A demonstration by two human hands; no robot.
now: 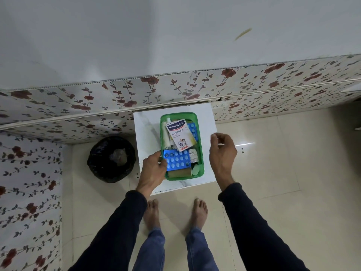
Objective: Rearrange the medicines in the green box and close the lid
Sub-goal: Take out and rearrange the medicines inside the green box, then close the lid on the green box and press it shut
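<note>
Both hands differ: your left hand (154, 166) grips the blue blister pack (176, 160) in the green box (200, 153); your right hand (222, 151) hovers loosely open.

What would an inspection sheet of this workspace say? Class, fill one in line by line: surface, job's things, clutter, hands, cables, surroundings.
Surface: small white marble-patterned table, pushed against a floral-panelled wall.
Job's things: open green box on the table, holding a Hansaplast plaster packet, a blue blister strip, a second blue strip, a white tube and a foil pack; lid not seen.
Clutter: nothing seen on the table outside the box.
Hands: left hand grips the blue blister strip's left end; right hand hovers right of the box, empty, fingers curled.
Cables: nothing seen.
Surroundings: black-lined bin left of the table; cream floor tiles; the person's bare feet.
</note>
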